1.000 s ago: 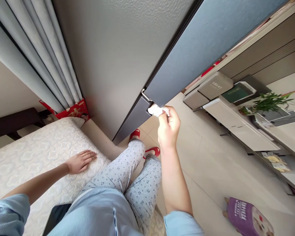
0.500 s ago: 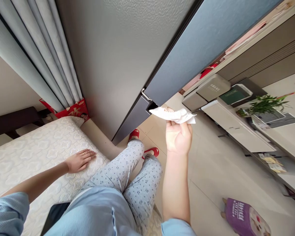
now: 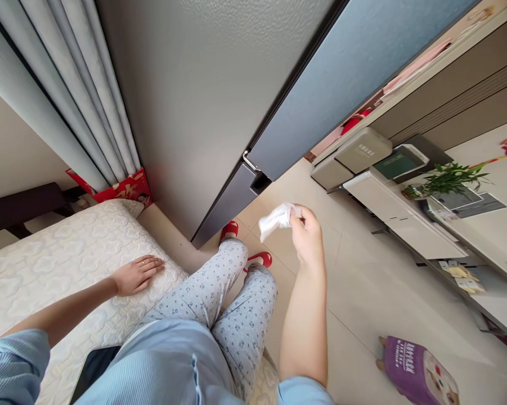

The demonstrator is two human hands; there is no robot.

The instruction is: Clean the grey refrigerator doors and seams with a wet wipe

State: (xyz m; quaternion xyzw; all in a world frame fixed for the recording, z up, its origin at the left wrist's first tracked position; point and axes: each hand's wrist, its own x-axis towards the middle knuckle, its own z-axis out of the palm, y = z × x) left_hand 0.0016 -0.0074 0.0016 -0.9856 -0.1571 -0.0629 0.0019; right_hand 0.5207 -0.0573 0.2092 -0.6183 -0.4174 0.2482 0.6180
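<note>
My right hand (image 3: 308, 239) was raised in front of me, its fingertips pinched shut on a white tissue (image 3: 276, 219), which bunched out to the left of the hand, in the air and touching nothing else. Above and to the left of that hand, well apart from the tissue, was the dark handle recess (image 3: 259, 181) at the corner of the blue-grey door (image 3: 354, 62). Below the hand were my 2 legs in patterned trousers, and past the knees my 2 red slippers (image 3: 259, 260) on the tiled floor (image 3: 363, 292).

My left hand (image 3: 137, 274) lay flat and open, fingers spread, palm down on the quilted bed (image 3: 59, 264), holding nothing. A dark phone (image 3: 93, 368) lay on the bed nearer to me than that hand, beside my hip. Grey curtains (image 3: 67, 95) hung far above it.

Far to the right of my right hand stood a low surface (image 3: 405, 225) with a green plant (image 3: 451, 179), and a purple bag (image 3: 417, 368) lay on the floor below
</note>
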